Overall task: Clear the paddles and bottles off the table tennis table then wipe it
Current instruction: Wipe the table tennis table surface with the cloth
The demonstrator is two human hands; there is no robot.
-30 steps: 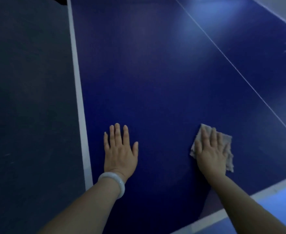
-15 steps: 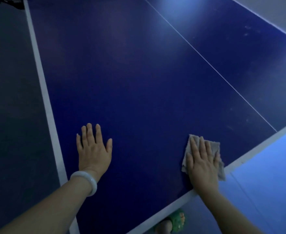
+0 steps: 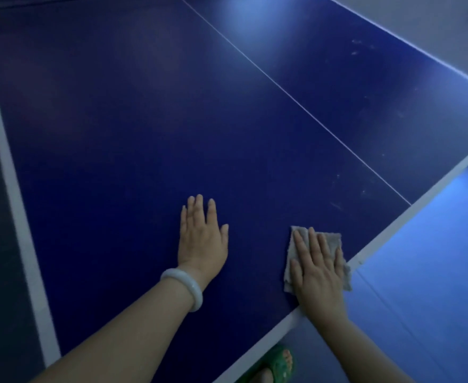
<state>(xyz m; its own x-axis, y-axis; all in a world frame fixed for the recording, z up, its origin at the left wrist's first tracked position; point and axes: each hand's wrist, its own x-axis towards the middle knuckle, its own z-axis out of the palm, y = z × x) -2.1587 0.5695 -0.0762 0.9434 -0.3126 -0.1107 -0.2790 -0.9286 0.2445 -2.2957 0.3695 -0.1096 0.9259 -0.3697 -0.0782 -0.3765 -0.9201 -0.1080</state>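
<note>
Right hand [image 3: 317, 268] slid cloth [image 3: 333, 241] edgeward | table [image 3: 144, 134] dark blue (dim room)

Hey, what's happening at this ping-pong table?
A person is wiping the blue table tennis table. The right hand presses a grey cloth flat near the table's near edge, while the left hand, with a white bangle on the wrist, rests flat on the surface. No paddles or bottles show on the visible part.
</note>
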